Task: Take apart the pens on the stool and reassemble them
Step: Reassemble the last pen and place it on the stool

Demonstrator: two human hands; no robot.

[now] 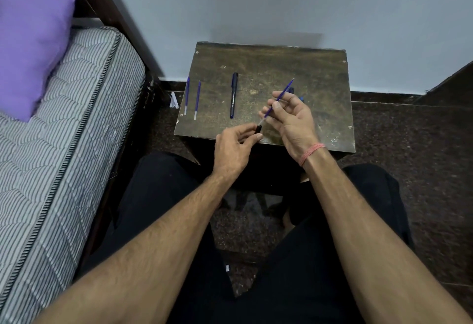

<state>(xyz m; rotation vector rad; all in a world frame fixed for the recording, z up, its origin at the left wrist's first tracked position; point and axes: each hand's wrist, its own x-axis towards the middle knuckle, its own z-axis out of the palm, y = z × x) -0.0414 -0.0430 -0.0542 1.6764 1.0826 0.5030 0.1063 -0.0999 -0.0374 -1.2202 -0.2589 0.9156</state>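
A worn brown stool [302, 68] stands in front of me. My right hand [291, 119] pinches a thin blue refill [286, 91] that points up and away. My left hand [235, 144] grips a dark pen barrel [258, 129], mostly hidden in the fingers. The refill's lower clear end meets the barrel's mouth. A whole dark capped pen [233, 95] lies on the stool to the left. Two loose blue refills [187, 94] [197, 99] lie near the stool's left edge. Dark and blue pen parts [300, 98] peek out behind my right hand.
A bed with a striped mattress [64, 131] and a purple pillow [28, 42] stands at my left. A pale wall [256, 4] is right behind the stool. My knees in black trousers [158, 195] flank the stool over a dark speckled floor [409, 144].
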